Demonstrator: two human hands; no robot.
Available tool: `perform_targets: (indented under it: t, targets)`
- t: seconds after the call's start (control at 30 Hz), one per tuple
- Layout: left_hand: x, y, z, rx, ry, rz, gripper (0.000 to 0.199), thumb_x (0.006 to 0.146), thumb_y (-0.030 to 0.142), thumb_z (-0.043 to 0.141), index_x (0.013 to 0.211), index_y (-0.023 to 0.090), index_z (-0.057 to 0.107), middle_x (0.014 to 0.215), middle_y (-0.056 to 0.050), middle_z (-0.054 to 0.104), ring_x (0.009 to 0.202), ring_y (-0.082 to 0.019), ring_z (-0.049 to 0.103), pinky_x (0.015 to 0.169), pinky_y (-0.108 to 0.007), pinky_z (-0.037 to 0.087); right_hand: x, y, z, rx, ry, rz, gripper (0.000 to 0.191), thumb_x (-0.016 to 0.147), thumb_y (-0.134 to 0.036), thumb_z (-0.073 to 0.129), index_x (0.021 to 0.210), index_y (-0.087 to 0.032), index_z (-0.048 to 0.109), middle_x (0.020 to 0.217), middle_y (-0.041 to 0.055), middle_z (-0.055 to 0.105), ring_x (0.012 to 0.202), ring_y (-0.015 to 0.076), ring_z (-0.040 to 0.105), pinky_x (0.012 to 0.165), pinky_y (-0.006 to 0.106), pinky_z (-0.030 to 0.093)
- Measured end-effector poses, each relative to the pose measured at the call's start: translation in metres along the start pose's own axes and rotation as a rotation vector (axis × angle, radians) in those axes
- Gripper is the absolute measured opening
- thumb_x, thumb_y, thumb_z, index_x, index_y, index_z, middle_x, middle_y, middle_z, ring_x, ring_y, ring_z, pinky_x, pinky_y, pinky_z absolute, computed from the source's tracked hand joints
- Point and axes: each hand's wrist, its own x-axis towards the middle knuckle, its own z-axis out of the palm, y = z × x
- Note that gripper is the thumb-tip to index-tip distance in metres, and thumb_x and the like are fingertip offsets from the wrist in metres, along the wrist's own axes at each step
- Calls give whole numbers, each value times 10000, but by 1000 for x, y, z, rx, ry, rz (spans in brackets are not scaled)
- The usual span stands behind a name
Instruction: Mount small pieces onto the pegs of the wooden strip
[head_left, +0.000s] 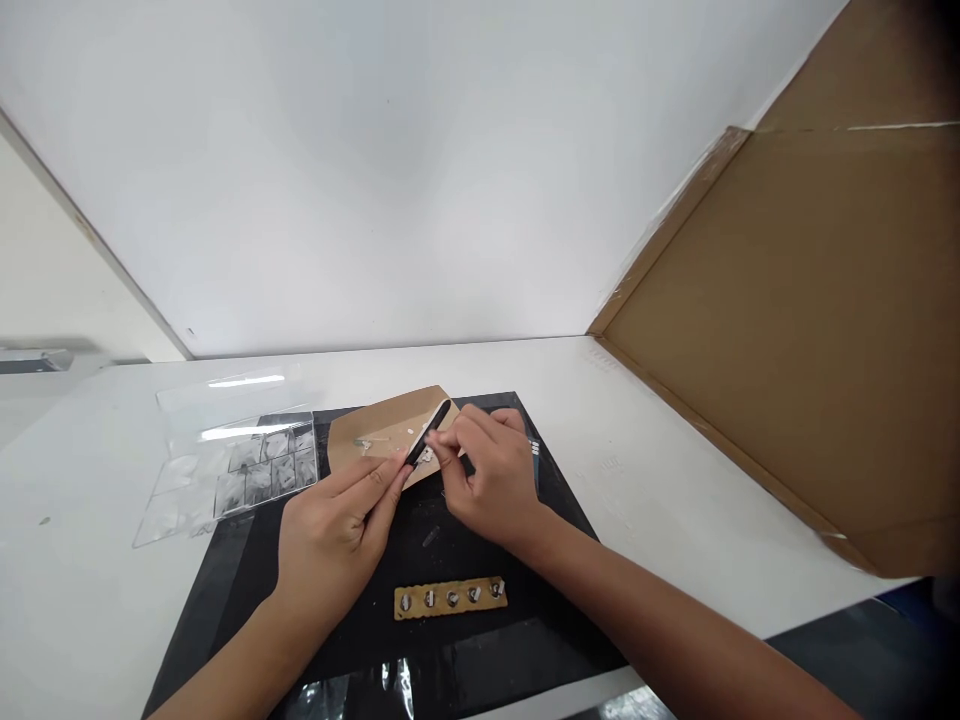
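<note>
My left hand (349, 515) is closed around one end of a nail file (430, 433), a slim black strip with a pale edge and a rounded tip, pointing up and right. Close against its middle, my right hand (491, 470) pinches with thumb and forefinger; whatever is between those fingertips is too small to make out. Under both hands lies a brown paper sheet (386, 410) with small white bits and clear slivers on it. Nearer to me, a tan strip (441, 610) carries several small round metal holders in a row.
To the left, an open clear plastic case (225, 500) has compartments of translucent nail tips. A black mat (360, 660) covers part of the white table (637, 500). A big cardboard panel (787, 330) stands on the right; a white wall (390, 180) rises behind.
</note>
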Motion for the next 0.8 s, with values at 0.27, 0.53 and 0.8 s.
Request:
perform_targets:
  t: [0.27, 0.53, 0.8]
  targets:
    - [5, -1, -3, -276, -76, -320, 274, 1022, 369, 659, 1270, 294, 751, 1053, -25, 806, 969, -199, 780, 869, -302, 607, 3, 7, -5, 247, 106, 158, 212, 1027, -232, 624, 817, -229, 591, 762, -11, 662, 725, 165, 615, 806, 387, 401]
    - [6, -5, -4, -778, -236, -611, 411, 988, 482, 686, 1312, 230, 709, 831, -17, 722, 422, -36, 459, 392, -164, 399, -5, 2, -4, 539, 29, 274, 173, 1010, -285, 674, 844, -238, 657, 766, 3, 705, 772, 188, 662, 759, 372, 498]
    - [7, -2, -5, -841, -298, -608, 503, 897, 438, 799, 1347, 252, 674, 1110, -79, 772, 413, -21, 464, 364, -180, 441, -8, 2, -4, 655, 19, 316, 173, 1002, -311, 689, 844, -242, 669, 784, 18, 692, 798, 205, 703, 735, 373, 553]
